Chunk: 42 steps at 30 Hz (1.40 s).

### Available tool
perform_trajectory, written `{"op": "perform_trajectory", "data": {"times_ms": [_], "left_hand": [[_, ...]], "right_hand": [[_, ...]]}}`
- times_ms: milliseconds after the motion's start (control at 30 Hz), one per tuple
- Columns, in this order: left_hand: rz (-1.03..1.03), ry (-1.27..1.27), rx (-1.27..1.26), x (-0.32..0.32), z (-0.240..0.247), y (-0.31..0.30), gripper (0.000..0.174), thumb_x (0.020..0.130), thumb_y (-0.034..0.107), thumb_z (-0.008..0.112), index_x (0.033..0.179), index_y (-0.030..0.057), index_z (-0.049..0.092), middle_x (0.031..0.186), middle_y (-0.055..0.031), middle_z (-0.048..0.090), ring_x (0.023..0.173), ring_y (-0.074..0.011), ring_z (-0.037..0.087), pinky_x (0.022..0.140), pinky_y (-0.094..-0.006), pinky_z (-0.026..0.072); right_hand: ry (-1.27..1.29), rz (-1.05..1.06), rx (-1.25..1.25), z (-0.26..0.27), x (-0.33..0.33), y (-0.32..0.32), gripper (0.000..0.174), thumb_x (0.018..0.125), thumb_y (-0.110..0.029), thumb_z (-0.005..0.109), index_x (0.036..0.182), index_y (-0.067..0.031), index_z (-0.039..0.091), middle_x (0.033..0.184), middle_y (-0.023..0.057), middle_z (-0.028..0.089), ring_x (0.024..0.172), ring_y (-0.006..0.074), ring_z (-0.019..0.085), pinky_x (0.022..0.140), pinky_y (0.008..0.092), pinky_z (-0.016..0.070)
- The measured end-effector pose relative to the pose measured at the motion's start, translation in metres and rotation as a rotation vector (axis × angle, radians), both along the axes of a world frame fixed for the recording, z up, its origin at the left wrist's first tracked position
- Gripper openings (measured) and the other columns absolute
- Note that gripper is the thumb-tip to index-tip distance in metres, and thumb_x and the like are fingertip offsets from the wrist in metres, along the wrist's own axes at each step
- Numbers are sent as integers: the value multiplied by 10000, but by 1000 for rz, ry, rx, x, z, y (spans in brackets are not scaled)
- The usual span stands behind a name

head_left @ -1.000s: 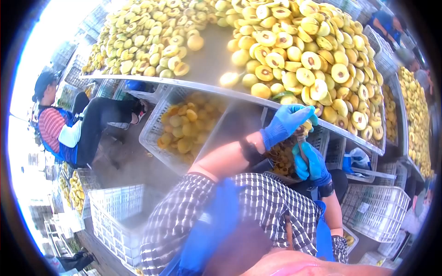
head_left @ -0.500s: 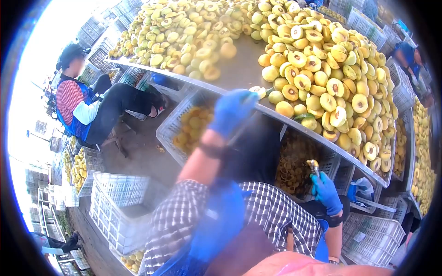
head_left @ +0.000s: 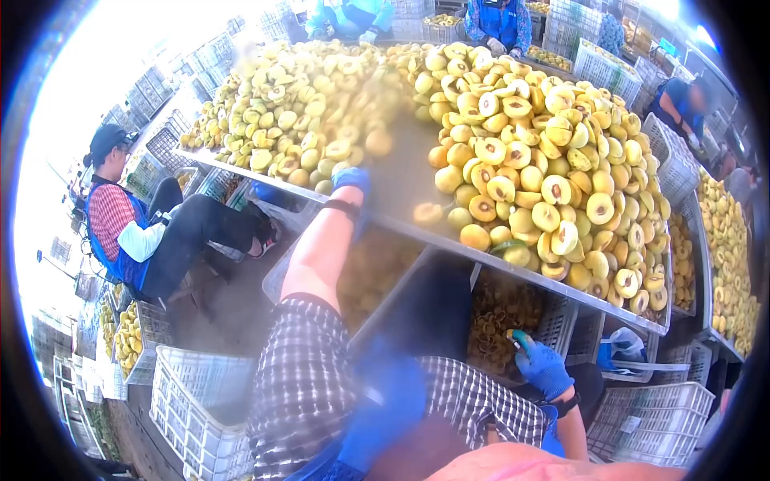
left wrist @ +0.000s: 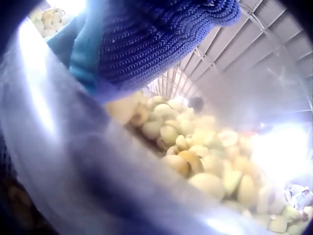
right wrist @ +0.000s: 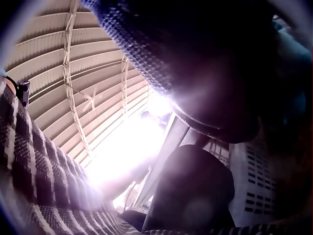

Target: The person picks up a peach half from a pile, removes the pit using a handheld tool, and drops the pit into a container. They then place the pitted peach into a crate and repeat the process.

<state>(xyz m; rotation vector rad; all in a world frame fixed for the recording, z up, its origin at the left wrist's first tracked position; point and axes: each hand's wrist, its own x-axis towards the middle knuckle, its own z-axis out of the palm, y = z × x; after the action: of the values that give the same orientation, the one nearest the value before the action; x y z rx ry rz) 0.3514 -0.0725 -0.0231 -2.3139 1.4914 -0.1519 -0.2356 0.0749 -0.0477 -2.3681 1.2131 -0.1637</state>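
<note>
My left hand point(head_left: 350, 181), in a blue knit glove with teal coating, is at the near edge of the metal table point(head_left: 397, 180), beside the left pile of halved yellow peaches point(head_left: 293, 120). In the left wrist view the glove point(left wrist: 156, 41) hangs over the table rim, and its fingertips are out of sight. Low on the right, my right hand point(head_left: 545, 370) grips a short metal-tipped hand tool point(head_left: 513, 337) above a crate of brownish pits and scraps point(head_left: 493, 317). The right wrist view shows this glove point(right wrist: 142, 54) mostly in shadow.
Another heap of halved peaches point(head_left: 553, 176) covers the table's right side. Under the table stands a crate of peaches point(head_left: 377, 272). White crates point(head_left: 200, 401) stand at left and right point(head_left: 650, 421). A seated person point(head_left: 128, 208) is at left; others work across the table.
My left hand has left the right hand and swung forward and left to the peach pile. The right hand has drawn down from the table edge, still holding the tool.
</note>
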Motion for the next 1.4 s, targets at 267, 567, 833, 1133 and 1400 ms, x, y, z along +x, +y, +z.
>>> {"op": "perform_trajectory", "data": {"times_ms": [267,567,833,1133,1400], "left_hand": [[-90,79,-50,-22,11,10,263,837,262,666,1051,152,770,1144,-104,725,1060,-294,696,867,-421,551],[-314,910,-806,-53,-19,35,348,881,311,719,1151,95,675,1115,-114,690,1038,-276,653,906,-384,523],[293,2836,-877,-226,66,69,354,964,378,651,1195,115,595,1114,-55,634,993,-230,660,879,-457,592],[-797,1475,-972,-277,65,112,314,909,137,721,1181,49,592,1139,-79,638,1070,-210,616,891,-365,534],[-659,1664,-914,-349,41,93,257,1010,240,564,1187,55,548,989,-50,575,832,-163,575,728,-278,504]], "right_hand": [[-259,-149,-89,-8,3,-3,490,886,-222,601,1365,-160,517,1080,214,672,903,439,659,803,526,532],[50,-129,124,9,1,-26,524,902,-74,535,1424,-81,495,1292,222,620,1185,395,595,964,410,489],[-196,40,97,-23,-17,-42,419,1015,-122,472,1426,-41,488,1386,170,585,1302,313,544,1044,362,438],[-657,-265,614,-62,-40,-46,470,993,-139,546,1454,-103,461,785,47,550,595,127,532,515,258,442],[-382,-240,-428,34,2,-30,390,931,-210,667,1267,-23,599,1032,226,679,845,406,662,720,430,547]]}}
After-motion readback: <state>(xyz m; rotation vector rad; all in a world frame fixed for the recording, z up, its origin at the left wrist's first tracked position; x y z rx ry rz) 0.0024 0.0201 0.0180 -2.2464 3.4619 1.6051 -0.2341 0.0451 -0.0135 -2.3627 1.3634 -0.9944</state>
